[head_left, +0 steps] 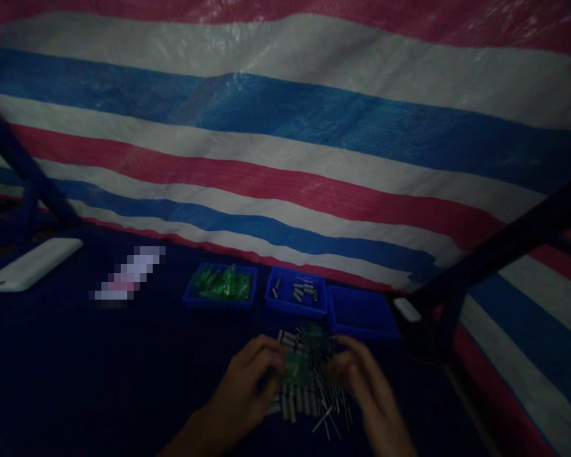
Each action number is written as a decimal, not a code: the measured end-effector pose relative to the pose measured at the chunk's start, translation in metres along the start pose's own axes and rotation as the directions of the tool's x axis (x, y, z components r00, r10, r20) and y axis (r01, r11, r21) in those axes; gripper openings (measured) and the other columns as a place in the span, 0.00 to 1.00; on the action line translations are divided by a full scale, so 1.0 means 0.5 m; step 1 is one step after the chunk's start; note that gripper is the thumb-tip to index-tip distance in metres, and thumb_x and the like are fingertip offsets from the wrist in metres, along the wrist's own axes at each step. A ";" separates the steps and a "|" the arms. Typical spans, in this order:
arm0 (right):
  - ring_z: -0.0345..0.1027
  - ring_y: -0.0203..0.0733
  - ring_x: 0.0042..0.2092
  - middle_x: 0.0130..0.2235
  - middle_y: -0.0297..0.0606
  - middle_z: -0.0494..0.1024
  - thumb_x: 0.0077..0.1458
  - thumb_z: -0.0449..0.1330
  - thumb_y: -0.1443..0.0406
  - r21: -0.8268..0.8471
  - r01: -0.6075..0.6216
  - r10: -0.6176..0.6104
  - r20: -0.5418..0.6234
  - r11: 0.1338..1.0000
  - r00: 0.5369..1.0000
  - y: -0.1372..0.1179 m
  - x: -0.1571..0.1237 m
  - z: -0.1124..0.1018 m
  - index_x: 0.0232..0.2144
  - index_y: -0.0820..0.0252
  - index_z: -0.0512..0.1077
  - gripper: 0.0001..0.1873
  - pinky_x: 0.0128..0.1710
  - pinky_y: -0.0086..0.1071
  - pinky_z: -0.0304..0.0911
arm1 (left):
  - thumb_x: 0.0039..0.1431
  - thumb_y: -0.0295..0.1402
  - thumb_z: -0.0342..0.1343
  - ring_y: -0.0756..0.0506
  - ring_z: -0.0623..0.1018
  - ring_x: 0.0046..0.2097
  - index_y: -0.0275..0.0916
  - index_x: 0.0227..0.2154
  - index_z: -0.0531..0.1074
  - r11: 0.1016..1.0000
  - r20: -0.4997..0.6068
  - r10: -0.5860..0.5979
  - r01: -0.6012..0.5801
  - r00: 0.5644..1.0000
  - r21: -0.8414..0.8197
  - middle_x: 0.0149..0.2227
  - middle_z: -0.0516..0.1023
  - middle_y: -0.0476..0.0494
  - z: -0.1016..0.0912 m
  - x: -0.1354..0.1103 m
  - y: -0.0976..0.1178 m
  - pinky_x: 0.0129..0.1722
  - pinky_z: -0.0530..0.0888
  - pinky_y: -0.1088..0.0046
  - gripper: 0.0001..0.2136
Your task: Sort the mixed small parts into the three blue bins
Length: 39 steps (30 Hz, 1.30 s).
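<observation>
My left hand (247, 381) curls in from the left, its thumb and fingertips closed at the edge of a small green plastic bag (297, 368). Under and around that bag lie several short metal cylinders (292, 403) in rows. My right hand (364, 381) is bent inward from the right, beside a loose pile of thin metal pins (330, 400). Its fingertips are dark and blurred, so what they hold is hidden. A second greenish piece (316, 333) lies at the far end of the pile, close to my right index finger.
Behind my hands stand three blue trays: one with green packets (223, 284), one blue tray (297, 311) with several metal cylinders, and an empty-looking blue tray (364, 311). A white device (35, 263) lies left, a small white object (406, 310) right. Striped sheeting (285, 146) hangs behind.
</observation>
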State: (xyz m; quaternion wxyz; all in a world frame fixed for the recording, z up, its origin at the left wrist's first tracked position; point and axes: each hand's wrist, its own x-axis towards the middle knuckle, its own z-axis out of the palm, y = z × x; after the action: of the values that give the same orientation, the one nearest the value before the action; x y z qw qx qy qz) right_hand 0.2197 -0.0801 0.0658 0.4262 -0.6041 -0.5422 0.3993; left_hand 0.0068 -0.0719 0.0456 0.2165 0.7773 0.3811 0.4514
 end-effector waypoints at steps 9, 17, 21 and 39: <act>0.56 0.32 0.27 0.24 0.28 0.63 0.41 0.63 0.57 0.456 -0.180 0.177 0.050 0.872 0.983 0.007 -0.018 0.121 0.25 0.58 0.65 0.14 0.26 0.23 0.53 | 0.57 0.32 0.48 0.47 0.70 0.49 0.42 0.43 0.65 0.936 0.155 -0.133 0.073 0.979 0.344 0.47 0.69 0.44 -0.133 0.050 -0.050 0.49 0.68 0.69 0.10; 0.67 0.39 0.32 0.30 0.31 0.73 0.44 0.60 0.53 0.395 -0.178 0.167 0.063 0.901 0.984 0.003 -0.017 0.134 0.47 0.51 0.59 0.27 0.34 0.30 0.62 | 0.60 0.38 0.40 0.44 0.75 0.36 0.41 0.34 0.71 0.686 0.133 -0.489 0.286 0.862 0.669 0.37 0.74 0.44 -0.270 0.086 -0.173 0.37 0.70 0.67 0.14; 0.69 0.41 0.34 0.31 0.33 0.74 0.45 0.60 0.53 0.307 -0.159 0.151 0.047 0.938 0.987 0.006 -0.007 0.129 0.41 0.54 0.65 0.22 0.36 0.31 0.64 | 0.59 0.38 0.41 0.44 0.75 0.35 0.42 0.34 0.72 0.682 0.169 -0.477 0.242 0.862 0.690 0.36 0.75 0.45 -0.255 0.089 -0.176 0.36 0.69 0.69 0.14; 0.67 0.39 0.33 0.29 0.31 0.71 0.48 0.57 0.58 0.108 0.029 -0.042 0.125 0.994 0.991 -0.030 0.043 0.157 0.33 0.57 0.67 0.10 0.33 0.30 0.62 | 0.55 0.37 0.47 0.45 0.73 0.38 0.40 0.33 0.69 0.786 -0.087 -0.263 0.265 0.961 0.559 0.35 0.72 0.44 -0.290 0.043 -0.155 0.42 0.70 0.67 0.09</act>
State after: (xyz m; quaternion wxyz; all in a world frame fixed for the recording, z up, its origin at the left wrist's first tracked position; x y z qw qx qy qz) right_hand 0.1426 -0.0516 0.0548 0.4292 -0.5443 -0.5570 0.4574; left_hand -0.1433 -0.0084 0.0770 0.0368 0.7443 0.6028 0.2850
